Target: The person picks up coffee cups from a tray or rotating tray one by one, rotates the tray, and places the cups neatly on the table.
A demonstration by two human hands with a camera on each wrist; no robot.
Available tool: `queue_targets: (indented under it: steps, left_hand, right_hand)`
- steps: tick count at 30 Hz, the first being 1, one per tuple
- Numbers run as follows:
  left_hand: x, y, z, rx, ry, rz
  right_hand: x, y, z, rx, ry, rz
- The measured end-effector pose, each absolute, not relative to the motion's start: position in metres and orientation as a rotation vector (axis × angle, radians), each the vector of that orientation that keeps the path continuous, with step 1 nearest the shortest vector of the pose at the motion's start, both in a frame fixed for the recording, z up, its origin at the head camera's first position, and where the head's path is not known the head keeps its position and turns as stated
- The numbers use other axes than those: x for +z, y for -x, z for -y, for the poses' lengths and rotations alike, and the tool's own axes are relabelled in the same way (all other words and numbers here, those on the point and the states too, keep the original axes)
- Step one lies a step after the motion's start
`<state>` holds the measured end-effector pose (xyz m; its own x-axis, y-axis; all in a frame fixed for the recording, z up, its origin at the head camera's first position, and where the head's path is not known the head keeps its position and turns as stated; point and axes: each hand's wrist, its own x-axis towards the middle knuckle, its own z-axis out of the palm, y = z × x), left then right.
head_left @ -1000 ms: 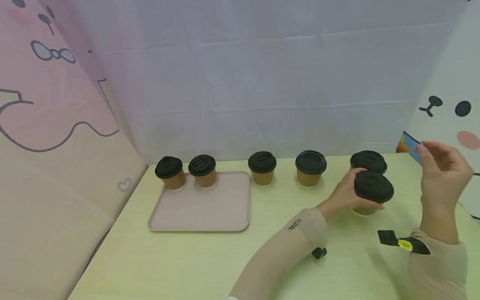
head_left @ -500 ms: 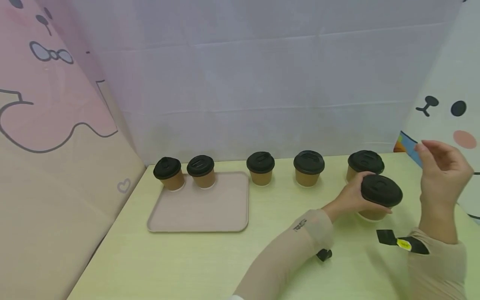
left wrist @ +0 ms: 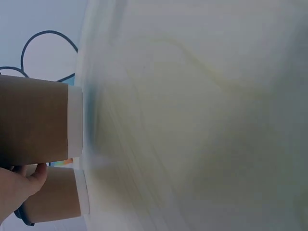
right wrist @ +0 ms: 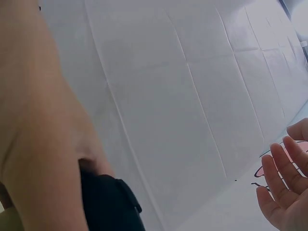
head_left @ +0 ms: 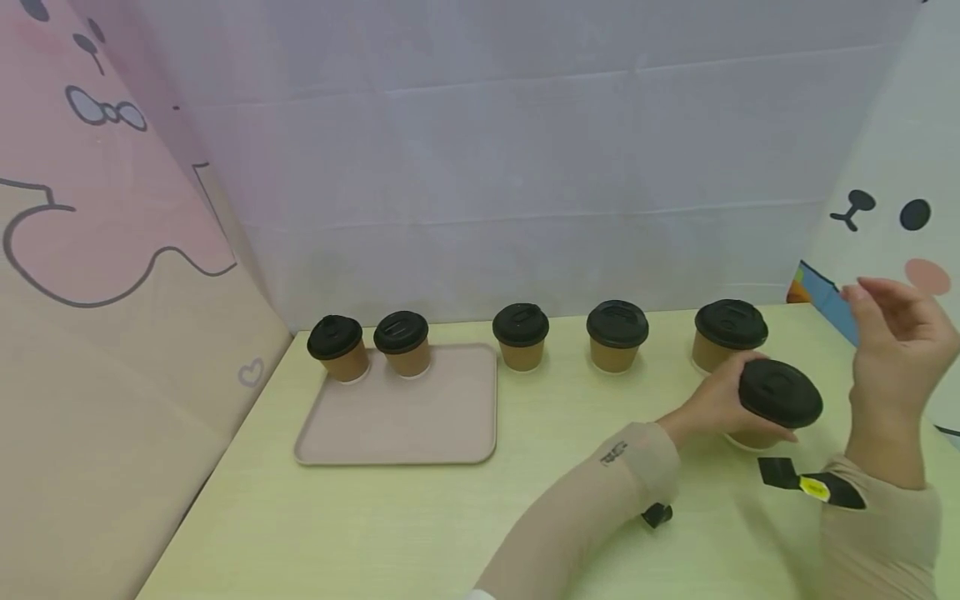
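Held cup (head_left: 780, 393), brown with black lid: towards the right of the surface (head_left: 375, 533), gripped in the left hand (head_left: 720, 402), fingers curled round its side; contact between base and surface hard to tell. Right hand (head_left: 903, 342): raised beside it, fingers loosely bent, nothing held. Rear cup (head_left: 729, 327): upright, just behind. Tray (head_left: 401, 425): pinkish, at left, two lidded cups (head_left: 407, 343) along its far edge.
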<state>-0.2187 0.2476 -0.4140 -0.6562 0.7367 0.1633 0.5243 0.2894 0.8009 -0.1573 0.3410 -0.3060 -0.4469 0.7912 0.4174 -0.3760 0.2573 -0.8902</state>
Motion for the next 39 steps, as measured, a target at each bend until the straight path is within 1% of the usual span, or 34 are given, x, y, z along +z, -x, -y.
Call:
queue_targets:
  steps: [14,29,39]
  left_hand:
    - [-0.4135,0.2125,-0.2561,1.250,-1.257,-2.317]
    - [-0.4168,0.2112,-0.2576,1.276,-1.190,-2.312]
    - [-0.4211,0.2143,-0.2577,1.297,-1.212,-2.277]
  right_hand:
    - [-0.3060,0.1571,-0.3416,1.418,0.412,1.488]
    - [-0.3040,0.1547,-0.3415,1.503,0.380,1.419]
    - [-0.3043,0.1557,-0.3398,1.481,0.367,1.411]
